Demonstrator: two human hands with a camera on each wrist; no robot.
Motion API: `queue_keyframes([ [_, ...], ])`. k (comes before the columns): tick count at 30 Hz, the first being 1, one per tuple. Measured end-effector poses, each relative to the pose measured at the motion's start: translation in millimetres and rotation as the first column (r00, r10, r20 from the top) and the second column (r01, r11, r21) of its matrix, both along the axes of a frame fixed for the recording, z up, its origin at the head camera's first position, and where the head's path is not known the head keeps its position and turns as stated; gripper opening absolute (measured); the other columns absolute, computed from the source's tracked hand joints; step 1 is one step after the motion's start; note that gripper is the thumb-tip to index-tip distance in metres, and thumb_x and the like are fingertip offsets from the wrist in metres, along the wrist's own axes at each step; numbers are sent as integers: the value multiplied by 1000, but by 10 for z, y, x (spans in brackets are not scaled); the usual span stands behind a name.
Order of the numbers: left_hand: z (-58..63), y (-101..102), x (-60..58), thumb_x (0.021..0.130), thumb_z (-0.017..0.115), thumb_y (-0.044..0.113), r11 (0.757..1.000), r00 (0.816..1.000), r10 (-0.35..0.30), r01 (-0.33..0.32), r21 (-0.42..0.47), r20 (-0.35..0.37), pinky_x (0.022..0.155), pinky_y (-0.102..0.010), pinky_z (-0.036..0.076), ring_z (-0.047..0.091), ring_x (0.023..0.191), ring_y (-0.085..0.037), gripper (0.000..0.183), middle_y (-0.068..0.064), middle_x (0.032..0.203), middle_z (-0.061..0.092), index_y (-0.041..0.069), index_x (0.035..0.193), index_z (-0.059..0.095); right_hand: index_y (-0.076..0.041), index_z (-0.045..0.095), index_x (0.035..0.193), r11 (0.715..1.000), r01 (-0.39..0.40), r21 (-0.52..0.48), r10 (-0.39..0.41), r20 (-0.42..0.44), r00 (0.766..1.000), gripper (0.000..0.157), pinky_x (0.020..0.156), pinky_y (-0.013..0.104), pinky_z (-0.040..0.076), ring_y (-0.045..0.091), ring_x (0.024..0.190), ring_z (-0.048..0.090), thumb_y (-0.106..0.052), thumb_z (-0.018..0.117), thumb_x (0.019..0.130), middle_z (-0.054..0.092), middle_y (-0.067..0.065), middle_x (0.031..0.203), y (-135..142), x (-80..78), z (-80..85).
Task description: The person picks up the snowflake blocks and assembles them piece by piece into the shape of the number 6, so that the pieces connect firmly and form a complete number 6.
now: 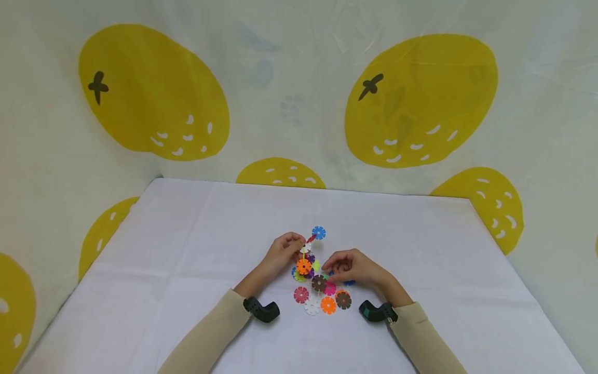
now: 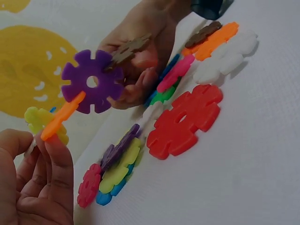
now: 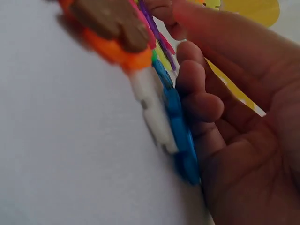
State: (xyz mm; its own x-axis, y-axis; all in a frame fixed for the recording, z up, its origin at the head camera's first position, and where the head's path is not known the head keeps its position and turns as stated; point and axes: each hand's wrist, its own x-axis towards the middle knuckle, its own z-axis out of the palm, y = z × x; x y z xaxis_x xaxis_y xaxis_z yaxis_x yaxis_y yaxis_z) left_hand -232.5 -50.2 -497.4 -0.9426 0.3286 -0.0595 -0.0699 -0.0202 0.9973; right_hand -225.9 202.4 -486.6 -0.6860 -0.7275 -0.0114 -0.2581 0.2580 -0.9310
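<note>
My left hand [image 1: 283,250] pinches a joined string of notched plastic discs by a white disc [image 1: 306,248]. A red disc seen edge-on and a blue disc [image 1: 318,232] stick up from it. Lower on the string, an orange disc [image 2: 63,116] meets a purple disc [image 2: 92,81]. A brown disc [image 2: 130,50] touches the purple disc's edge and looks slotted into it. My right hand [image 1: 355,267] holds this brown disc at its edge near the thumb, its other fingers curled; the exact finger contact is partly hidden. In the right wrist view that disc cannot be made out.
Loose discs lie on the white table [image 1: 196,291] under and around the hands: red [image 2: 183,122], white [image 1: 312,306], orange [image 1: 328,305], brown [image 1: 343,299], pink [image 1: 329,289] and blue [image 3: 180,136]. Some overlap. A cloth wall with yellow fruit shapes [image 1: 420,98] stands behind.
</note>
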Motion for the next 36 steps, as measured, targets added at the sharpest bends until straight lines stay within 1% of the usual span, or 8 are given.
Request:
queue_keyframes([
  [4,-6,-13,-17,100,53,16,999,999,-30,29,25,25,64,-20,49,55,67,-11,22,1,76,61,-3,111,57,-5,72,106,995,-93,39,95,-77,992,26,71,21,46,15,81,54,-13,79,82,65,11,107,-6,11,31],
  [9,2,-24,-17,100,53,17,999,998,-45,44,32,38,66,-19,49,55,69,-11,26,1,79,61,-5,115,56,-5,73,105,990,-121,76,129,-105,986,26,79,22,46,16,93,53,-13,80,81,61,10,113,-17,29,70],
  [13,-4,-25,-17,101,54,18,997,997,-55,52,51,56,65,-19,49,55,69,-10,31,1,81,61,-8,118,55,-6,74,102,990,-109,88,117,-102,988,22,80,23,46,16,95,53,-14,79,82,61,10,112,-16,35,71],
  [17,-14,-22,-20,101,53,17,996,996,-63,60,59,58,65,-20,49,55,69,-10,31,2,80,61,-8,119,54,-9,73,100,992,-95,84,104,-110,989,20,75,22,46,18,87,53,-14,79,82,62,9,108,-3,25,51],
  [20,-17,-16,-17,101,54,19,996,996,-68,64,55,60,65,-20,49,55,70,-11,30,2,80,61,-7,118,55,-8,72,99,994,-91,53,97,-109,989,16,72,22,46,19,82,53,-11,77,84,64,10,104,19,5,18],
  [27,-20,1,-17,99,57,19,997,995,-65,61,46,70,65,-20,50,56,69,-10,29,1,80,62,-5,115,56,-3,70,97,1000,-3,0,3,-15,1000,10,67,21,49,12,72,54,-7,71,88,69,7,91,53,-7,-22],
  [32,-16,9,-18,99,57,21,997,995,-62,59,45,74,65,-21,50,56,69,-10,29,0,81,63,-4,115,57,-2,70,97,999,29,-33,-30,-36,999,11,65,20,49,11,72,55,-5,72,87,70,9,92,73,-19,-36],
  [36,-23,10,-25,99,57,20,997,995,-62,58,43,84,66,-21,51,56,69,-11,27,-1,82,63,-2,115,58,-3,70,99,995,94,-26,-95,-39,995,14,71,21,52,12,77,60,-9,73,87,70,8,93,75,-11,-15],
])
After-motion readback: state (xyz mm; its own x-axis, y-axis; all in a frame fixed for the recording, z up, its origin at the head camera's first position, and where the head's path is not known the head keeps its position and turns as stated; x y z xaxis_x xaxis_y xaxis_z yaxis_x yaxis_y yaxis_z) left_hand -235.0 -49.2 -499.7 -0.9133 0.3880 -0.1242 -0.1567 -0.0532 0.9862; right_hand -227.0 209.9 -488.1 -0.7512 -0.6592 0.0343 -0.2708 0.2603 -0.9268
